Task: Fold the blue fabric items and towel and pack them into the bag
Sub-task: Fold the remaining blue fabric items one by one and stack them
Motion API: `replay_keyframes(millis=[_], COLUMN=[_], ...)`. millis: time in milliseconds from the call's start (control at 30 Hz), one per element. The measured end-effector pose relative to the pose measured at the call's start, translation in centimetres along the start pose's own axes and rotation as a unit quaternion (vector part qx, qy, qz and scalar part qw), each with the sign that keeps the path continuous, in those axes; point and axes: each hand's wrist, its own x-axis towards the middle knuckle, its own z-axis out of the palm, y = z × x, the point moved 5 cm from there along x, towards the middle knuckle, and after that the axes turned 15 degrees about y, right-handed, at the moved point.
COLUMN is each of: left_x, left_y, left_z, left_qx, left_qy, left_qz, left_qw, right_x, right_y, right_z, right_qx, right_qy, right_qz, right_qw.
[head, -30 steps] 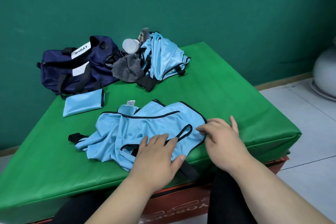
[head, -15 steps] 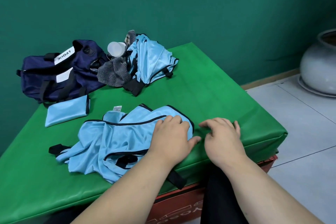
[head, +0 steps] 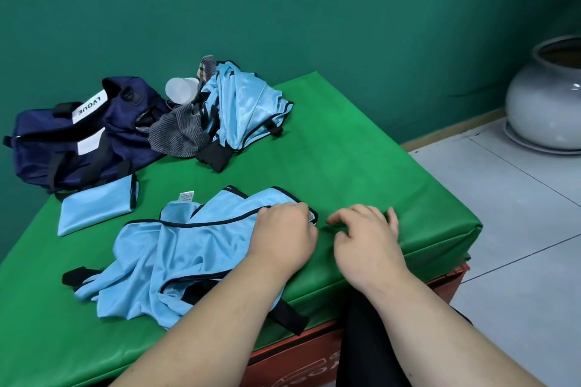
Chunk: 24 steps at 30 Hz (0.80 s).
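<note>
A light blue vest with dark trim [head: 188, 254] lies crumpled on the near part of the green mat [head: 345, 151]. My left hand [head: 283, 236] sits on its right corner with the fingers curled over the edge. My right hand [head: 367, 236] rests on the bare mat just right of the vest, fingers bent and apart, holding nothing. A folded blue item [head: 94, 210] lies flat at the left. A crumpled blue pile [head: 242, 110] and a grey striped towel [head: 179, 132] lie at the back beside the navy bag [head: 78, 135].
A white plastic cup [head: 180, 91] lies on its side between the bag and the blue pile. The mat sits on a red box [head: 298, 352]. A large grey pot [head: 547, 104] stands on the tiled floor at the right. A green wall is behind.
My left hand slid right along the vest to its right corner and its fingers curled. My right hand shifted off the fabric onto the mat. The view turned right.
</note>
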Motion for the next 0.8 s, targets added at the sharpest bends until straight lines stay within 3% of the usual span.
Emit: replay_keyframes(millis=[100, 200, 367, 800], left_x=[-0.7, -2.2, -5.6, -12.5], left_y=[-1.1, -2.1, -3.7, -9.3], left_z=[-0.9, -2.6, -5.7, -6.7], left_qx=[-0.097, -0.173, -0.248, -0.354], left_qy=[-0.007, -0.024, -0.058, -0.058], left_qz=[-0.059, -0.099, -0.109, -0.18], left_qw=[0.994, 0.98, 0.961, 0.916], right_x=[0.1, -0.1, -1.5, -4.9], right_y=[0.0, -0.6, -2.5, -6.8], right_z=[0.0, -0.2, 0.6, 2.0], right_qx=[0.023, 0.12, 0.258, 0.231], right_qy=[0.007, 0.024, -0.037, -0.101], right_qz=[-0.002, -0.034, -0.134, -0.294], right_qw=[1.0, 0.992, 0.956, 0.922])
